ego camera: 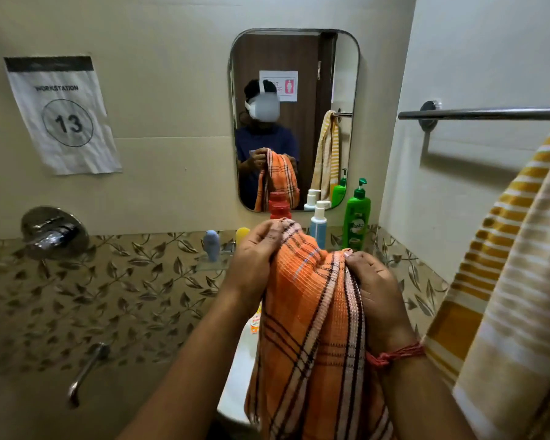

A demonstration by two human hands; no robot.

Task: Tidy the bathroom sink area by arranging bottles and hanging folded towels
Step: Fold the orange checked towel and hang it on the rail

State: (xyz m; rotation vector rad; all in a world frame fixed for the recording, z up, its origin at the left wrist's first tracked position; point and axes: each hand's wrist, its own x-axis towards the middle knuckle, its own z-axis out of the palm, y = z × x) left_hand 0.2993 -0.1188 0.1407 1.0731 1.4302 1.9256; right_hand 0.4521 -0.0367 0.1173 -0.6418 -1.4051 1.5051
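Observation:
An orange checked towel (311,328) hangs down in front of me, bunched at its top edge. My left hand (258,249) grips the top left corner and my right hand (372,287) grips the top right. A yellow and white striped towel (502,281) hangs over the chrome towel bar (483,114) on the right wall. On a small shelf below the mirror stand a green pump bottle (356,217), a white and blue pump bottle (318,222), a red-capped bottle (279,204), a yellow bottle (242,235) and a blue bottle (211,244).
The mirror (294,90) shows a person holding the towel. A white sink (238,376) lies below my arms, mostly hidden. A chrome mixer knob (53,231) and spout (85,371) stick out of the left wall. A paper sign (64,115) reads workstation 13.

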